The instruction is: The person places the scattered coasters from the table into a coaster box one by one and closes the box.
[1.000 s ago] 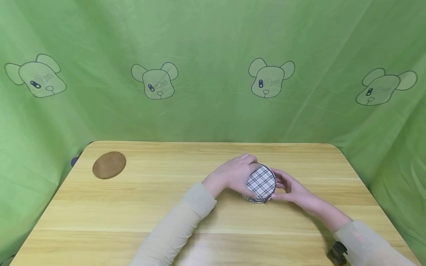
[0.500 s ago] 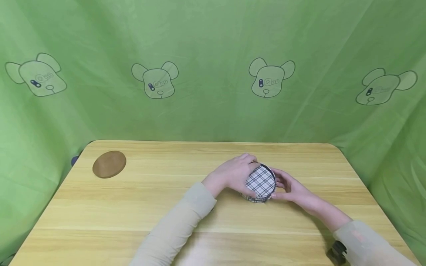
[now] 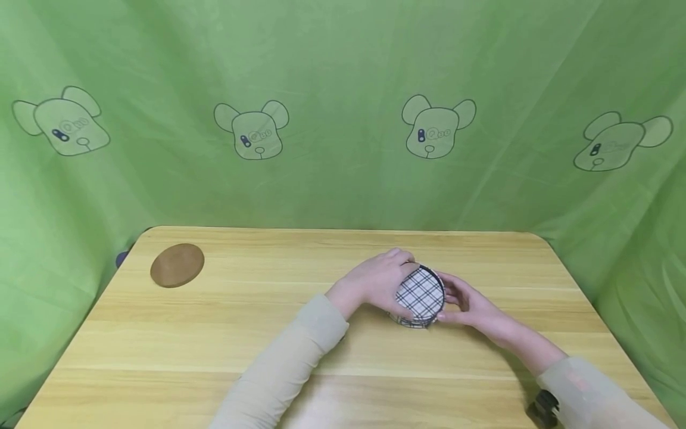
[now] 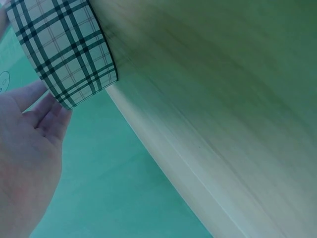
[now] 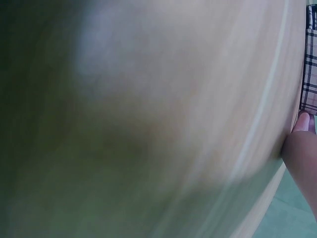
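Observation:
A round, drum-shaped box (image 3: pixel 420 295) with a white and dark plaid pattern and dark edging sits on the wooden table, right of the middle. My left hand (image 3: pixel 382 283) grips it from the left, thumb at the near side and fingers over the far side of the lid. On the opposite side my right hand (image 3: pixel 467 305) holds it with curved fingers and the thumb at the near edge. The left wrist view shows the box's plaid side wall (image 4: pixel 69 47) at the fingertips. Only a strip of the box and my right thumb (image 5: pixel 303 148) show in the right wrist view.
A flat brown disc (image 3: pixel 177 266) lies at the table's back left. The wooden table (image 3: pixel 214 333) has rounded back corners, and green curtain (image 3: pixel 343 179) with bear-head drawings hangs behind and beside it. A black device (image 3: pixel 543 408) hangs under the right sleeve.

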{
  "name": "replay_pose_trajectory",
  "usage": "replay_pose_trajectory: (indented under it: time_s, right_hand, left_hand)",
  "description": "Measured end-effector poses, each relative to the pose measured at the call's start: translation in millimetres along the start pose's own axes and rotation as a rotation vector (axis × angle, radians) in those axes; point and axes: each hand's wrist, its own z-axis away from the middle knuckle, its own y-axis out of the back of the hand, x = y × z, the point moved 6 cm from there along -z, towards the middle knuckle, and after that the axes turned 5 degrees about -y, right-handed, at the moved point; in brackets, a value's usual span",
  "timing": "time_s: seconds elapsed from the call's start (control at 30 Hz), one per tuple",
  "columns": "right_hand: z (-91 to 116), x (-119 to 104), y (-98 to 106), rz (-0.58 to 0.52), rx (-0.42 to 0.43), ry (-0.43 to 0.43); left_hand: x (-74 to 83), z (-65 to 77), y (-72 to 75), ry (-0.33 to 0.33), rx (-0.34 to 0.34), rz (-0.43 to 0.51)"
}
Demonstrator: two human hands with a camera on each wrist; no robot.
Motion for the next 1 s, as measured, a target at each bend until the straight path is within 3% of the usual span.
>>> replay_pose_trajectory:
  time_s: [0.53,1.0]
  right_hand:
    - [0.5,-0.6,0.3,0.009,-0.008,-0.011]
    - [0.3,0.7,0.0,0.006,-0.003,-0.009]
  left_hand:
    - [-1.8,3.6,1.6,-0.004,0.011,0.019]
    - [-11.1,16.5,7.0,-0.005,0.016,0.025]
